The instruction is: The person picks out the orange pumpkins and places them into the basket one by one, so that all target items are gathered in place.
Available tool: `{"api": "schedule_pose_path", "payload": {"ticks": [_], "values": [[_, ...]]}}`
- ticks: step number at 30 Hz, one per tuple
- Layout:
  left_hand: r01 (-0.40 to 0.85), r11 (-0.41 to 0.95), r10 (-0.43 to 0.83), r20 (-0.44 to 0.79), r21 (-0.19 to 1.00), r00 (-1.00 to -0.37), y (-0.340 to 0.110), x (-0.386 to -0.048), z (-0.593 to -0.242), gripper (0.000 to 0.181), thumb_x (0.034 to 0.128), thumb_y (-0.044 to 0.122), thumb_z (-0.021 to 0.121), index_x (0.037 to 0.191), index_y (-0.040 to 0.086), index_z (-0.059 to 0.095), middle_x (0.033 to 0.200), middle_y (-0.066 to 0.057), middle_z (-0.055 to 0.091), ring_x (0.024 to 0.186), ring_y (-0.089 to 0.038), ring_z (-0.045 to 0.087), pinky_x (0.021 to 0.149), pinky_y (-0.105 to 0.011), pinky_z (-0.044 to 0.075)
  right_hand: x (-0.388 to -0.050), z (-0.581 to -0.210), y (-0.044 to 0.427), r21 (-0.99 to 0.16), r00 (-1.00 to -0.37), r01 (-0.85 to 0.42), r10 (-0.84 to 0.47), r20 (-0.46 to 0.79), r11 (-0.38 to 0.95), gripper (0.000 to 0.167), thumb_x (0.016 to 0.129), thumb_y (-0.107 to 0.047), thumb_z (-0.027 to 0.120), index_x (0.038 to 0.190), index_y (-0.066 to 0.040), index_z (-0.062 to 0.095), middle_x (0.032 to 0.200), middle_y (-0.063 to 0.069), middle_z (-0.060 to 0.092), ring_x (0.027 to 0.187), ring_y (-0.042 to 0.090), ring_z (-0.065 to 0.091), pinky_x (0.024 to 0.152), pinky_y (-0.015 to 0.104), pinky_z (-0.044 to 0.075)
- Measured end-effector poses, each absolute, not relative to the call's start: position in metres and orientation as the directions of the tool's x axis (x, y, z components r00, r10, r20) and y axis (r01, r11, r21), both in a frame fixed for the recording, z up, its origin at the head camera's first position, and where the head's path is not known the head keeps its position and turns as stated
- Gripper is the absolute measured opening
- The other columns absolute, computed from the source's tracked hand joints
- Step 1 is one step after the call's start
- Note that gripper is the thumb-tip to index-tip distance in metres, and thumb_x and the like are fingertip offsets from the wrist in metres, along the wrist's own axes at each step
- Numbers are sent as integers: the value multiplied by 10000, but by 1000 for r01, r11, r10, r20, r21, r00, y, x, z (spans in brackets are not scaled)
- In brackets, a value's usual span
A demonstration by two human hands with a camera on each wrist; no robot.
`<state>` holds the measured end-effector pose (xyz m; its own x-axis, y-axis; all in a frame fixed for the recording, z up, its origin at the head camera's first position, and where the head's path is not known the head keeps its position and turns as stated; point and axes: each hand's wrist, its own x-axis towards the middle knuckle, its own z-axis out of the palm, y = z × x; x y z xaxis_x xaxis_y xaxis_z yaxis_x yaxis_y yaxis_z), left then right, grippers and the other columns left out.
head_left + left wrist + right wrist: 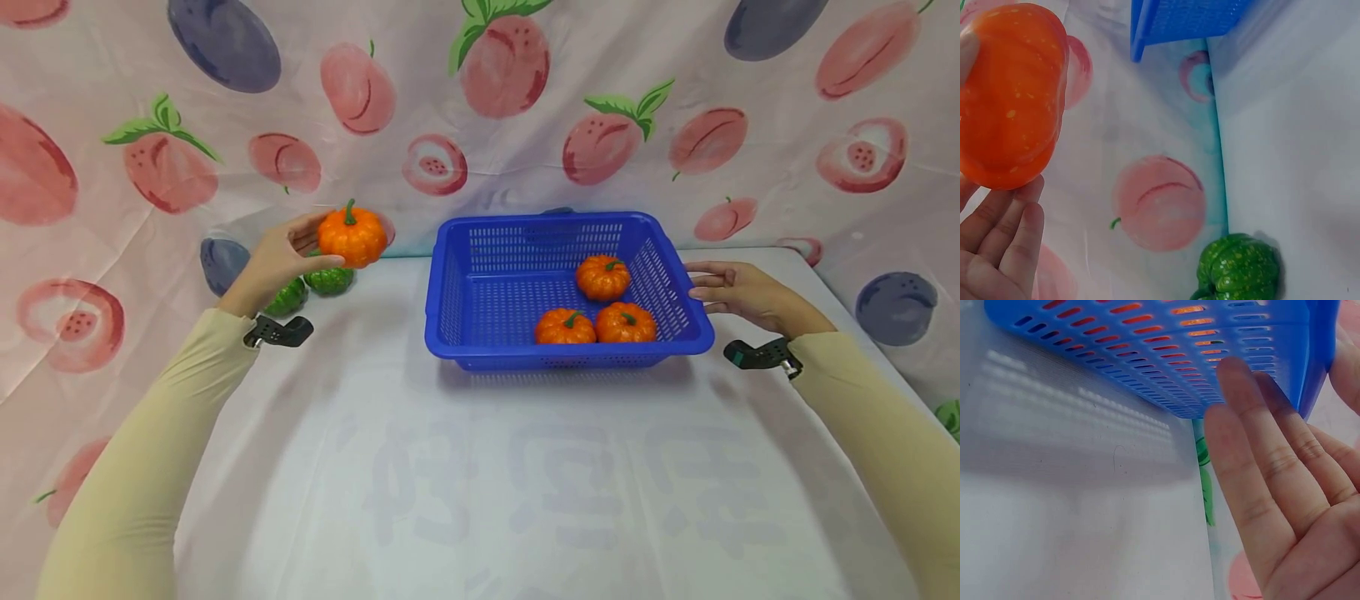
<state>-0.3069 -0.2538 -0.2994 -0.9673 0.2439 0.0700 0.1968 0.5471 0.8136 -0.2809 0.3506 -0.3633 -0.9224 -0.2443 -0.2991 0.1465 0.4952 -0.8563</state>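
Observation:
My left hand [273, 260] holds a small orange pumpkin [352, 237] with a green stem, raised above the back left of the table. In the left wrist view the pumpkin [1013, 100] sits between thumb and fingertips. My right hand [738, 292] is at the right side of a blue plastic basket [570, 350]; its fingers [1272, 450] lie fairly straight against the slotted outer wall, thumb by the rim. Inside the basket are three orange pumpkins [603, 277], grouped toward the right.
Two green pumpkins [330, 281] lie on the table beneath my left hand, partly hidden by it; one green pumpkin [1238, 269] shows in the left wrist view. The white table [480, 483] backs onto a fruit-printed cloth [517, 158].

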Motion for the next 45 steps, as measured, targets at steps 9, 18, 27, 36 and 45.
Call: {"api": "schedule_pose_path", "payload": {"ticks": [9, 18, 27, 36, 45], "values": [[254, 508, 283, 119, 823, -952, -234, -312, -296, 721, 820, 166, 729, 1444, 100, 372, 1479, -122, 395, 1346, -265, 415, 1087, -297, 376, -281, -363, 351, -858, -926, 136, -244, -288, 495, 722, 940, -261, 572, 1496, -31, 173, 961, -314, 575, 901, -94, 608, 816, 157, 538], [281, 483, 318, 133, 829, -939, -214, -317, -293, 723, 823, 173, 725, 1447, 96, 369, 1486, -118, 390, 1350, -266, 412, 1111, -368, 352, -281, -361, 351, -854, -927, 125, -247, -282, 506, 715, 944, -257, 565, 1493, -17, 175, 954, -316, 574, 898, -92, 606, 829, 177, 541], [284, 436, 348, 130, 854, -928, -200, -322, -291, 725, 818, 152, 730, 1446, 108, 372, 1481, -106, 401, 1342, -249, 424, 1115, -376, 353, -279, -362, 350, -849, -925, 126, -249, -288, 513, 714, 938, -257, 575, 1495, -33, 188, 1005, -297, 581, 909, -83, 611, 835, 180, 539], [312, 375, 389, 157, 873, -908, -184, -326, -292, 703, 812, 107, 729, 1430, 81, 394, 1464, -118, 421, 1328, -255, 441, 1116, -387, 356, -279, -363, 349, -838, -926, 124, -241, -290, 532, 721, 933, -273, 581, 1494, -34, 195, 1123, -217, 601, 909, -87, 609, 844, 202, 547], [337, 332, 417, 183, 881, -890, -169, -330, -292, 686, 816, 75, 717, 1426, 83, 404, 1449, -125, 440, 1322, -256, 450, 1117, -392, 357, -280, -363, 350, -839, -927, 119, -243, -286, 532, 723, 934, -273, 580, 1494, -32, 191, 1060, -266, 585, 910, -91, 607, 856, 216, 547]]}}
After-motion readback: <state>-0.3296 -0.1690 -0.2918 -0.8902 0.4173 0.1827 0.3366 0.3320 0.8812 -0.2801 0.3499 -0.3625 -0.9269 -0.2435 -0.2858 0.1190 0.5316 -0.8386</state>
